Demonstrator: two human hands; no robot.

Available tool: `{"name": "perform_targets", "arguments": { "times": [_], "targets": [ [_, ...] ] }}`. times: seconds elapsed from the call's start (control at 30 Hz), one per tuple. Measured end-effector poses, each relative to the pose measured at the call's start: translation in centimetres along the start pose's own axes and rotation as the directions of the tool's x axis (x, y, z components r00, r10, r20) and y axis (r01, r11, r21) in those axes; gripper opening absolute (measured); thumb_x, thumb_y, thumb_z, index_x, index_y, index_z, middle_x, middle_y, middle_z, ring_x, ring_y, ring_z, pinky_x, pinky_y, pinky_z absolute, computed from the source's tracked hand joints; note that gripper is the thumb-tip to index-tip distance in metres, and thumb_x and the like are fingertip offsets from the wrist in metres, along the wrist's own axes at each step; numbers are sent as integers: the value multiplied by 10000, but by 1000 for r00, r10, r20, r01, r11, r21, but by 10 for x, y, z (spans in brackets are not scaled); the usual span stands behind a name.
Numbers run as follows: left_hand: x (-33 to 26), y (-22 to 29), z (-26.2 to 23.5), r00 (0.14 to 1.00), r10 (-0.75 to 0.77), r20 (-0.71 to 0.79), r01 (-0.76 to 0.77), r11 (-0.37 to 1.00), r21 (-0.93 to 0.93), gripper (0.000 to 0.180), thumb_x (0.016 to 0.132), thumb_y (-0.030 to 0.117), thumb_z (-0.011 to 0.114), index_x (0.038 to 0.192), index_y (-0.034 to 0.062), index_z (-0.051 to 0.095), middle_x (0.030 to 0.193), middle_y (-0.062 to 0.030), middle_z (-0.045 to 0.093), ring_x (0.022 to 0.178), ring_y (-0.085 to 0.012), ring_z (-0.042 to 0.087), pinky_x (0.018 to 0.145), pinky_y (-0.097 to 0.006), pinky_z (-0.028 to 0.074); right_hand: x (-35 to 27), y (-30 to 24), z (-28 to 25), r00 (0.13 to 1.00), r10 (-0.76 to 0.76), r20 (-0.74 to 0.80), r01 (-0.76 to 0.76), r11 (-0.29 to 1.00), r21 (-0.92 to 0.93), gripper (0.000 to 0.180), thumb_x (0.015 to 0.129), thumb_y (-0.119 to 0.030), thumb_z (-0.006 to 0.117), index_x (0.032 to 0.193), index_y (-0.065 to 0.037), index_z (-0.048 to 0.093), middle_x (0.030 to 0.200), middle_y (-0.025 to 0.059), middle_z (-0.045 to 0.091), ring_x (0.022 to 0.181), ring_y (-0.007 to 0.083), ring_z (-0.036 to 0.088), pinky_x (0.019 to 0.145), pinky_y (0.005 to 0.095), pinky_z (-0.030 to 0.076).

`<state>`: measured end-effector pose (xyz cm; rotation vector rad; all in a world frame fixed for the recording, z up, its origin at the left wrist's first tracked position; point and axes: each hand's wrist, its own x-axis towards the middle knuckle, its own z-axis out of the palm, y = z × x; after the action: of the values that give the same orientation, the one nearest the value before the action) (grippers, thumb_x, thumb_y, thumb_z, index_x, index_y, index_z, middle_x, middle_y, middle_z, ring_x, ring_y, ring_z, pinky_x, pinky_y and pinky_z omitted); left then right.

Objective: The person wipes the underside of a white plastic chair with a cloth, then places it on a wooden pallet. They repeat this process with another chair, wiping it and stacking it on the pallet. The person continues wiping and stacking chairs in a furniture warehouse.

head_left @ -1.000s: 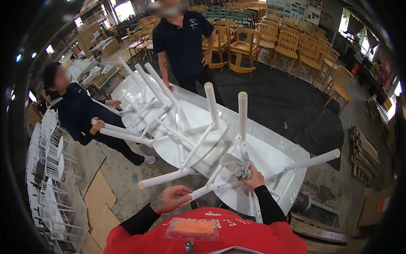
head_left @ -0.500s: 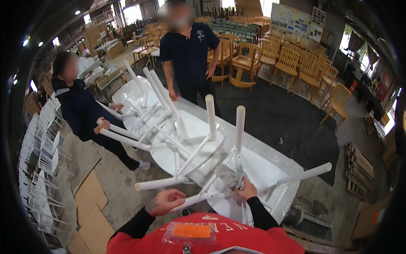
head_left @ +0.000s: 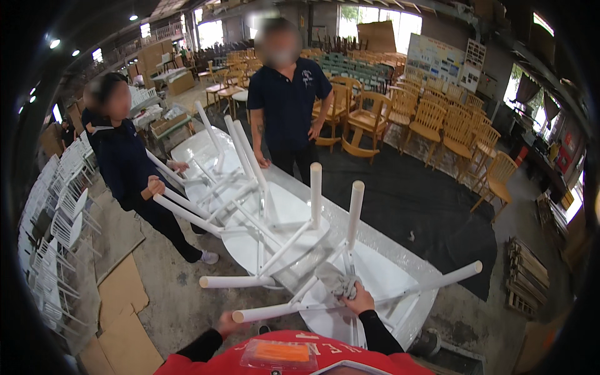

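Note:
Several upturned white furniture pieces lie on a long plastic-wrapped surface [head_left: 409, 265], their round legs pointing up and outward. A crumpled grey cloth [head_left: 336, 280] is in my right hand [head_left: 360, 300], whose fingers are closed on it. That hand is over the nearest upturned piece [head_left: 381, 275], close to its crossbar. My left hand [head_left: 226, 325] is at the end of this piece's near-left leg [head_left: 265, 312]. Its fingers are partly hidden by the leg, so I cannot tell how firmly it grips, if at all.
A person in dark clothes [head_left: 134, 162] stands at the left, both hands near the white legs. Another person in a navy shirt [head_left: 284, 103] stands across from me, one hand by the furniture. White chairs [head_left: 69, 219] line the left; wooden chairs [head_left: 428, 122] fill the back right. Cardboard [head_left: 122, 287] lies on the floor.
My left hand has moved down and left, from above the near leg to its end. The right hand remains on the cloth in about the same place. The view has tilted slightly.

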<state>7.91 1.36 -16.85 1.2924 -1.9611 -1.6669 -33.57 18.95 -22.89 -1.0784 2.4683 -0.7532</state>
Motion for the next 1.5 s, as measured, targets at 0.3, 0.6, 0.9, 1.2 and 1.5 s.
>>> {"name": "perform_targets", "arguments": {
  "times": [0.3,0.6,0.9,1.2,1.5],
  "targets": [
    [-147,-101,-74,520,-737,-432,808,589,-32,362,912,412,701,886,54,745,705,-70,686,635,-185,677,569,-378,546,0,2,3,1000,1,9,-1,1000,-17,738,738,-520,808,1295,-111,551,1045,210,722,964,428,685,810,512,553],
    [-143,-123,-44,455,-877,-155,709,463,-533,376,964,444,645,987,72,699,742,-32,636,701,-183,656,604,-372,526,0,-2,1,1000,-19,-1,19,999,-32,700,750,-463,814,1280,-84,556,1032,208,724,945,430,686,788,509,554],
    [-28,-5,-8,845,-486,222,509,859,-56,405,970,394,677,1194,56,673,1088,-41,706,876,-131,682,699,-293,564,5,18,13,1000,-25,-11,25,1000,-10,811,753,-460,791,1430,-140,478,1023,235,716,976,445,671,816,520,540],
    [-31,145,12,988,154,-32,-157,956,-246,406,1061,294,475,1315,4,601,1379,-163,606,1319,-262,547,1095,-404,414,36,-47,3,905,-243,-348,330,919,214,474,830,-288,767,1205,-21,653,1277,251,603,1268,421,531,1026,517,415],
    [-6,160,4,902,345,261,-427,806,409,321,1001,237,562,1193,15,691,1319,-221,634,1301,-398,553,1095,-463,425,4,-78,118,702,-703,115,692,711,120,652,719,-430,743,1234,-45,633,1353,252,520,1340,432,429,1198,595,225]
  ]
}}
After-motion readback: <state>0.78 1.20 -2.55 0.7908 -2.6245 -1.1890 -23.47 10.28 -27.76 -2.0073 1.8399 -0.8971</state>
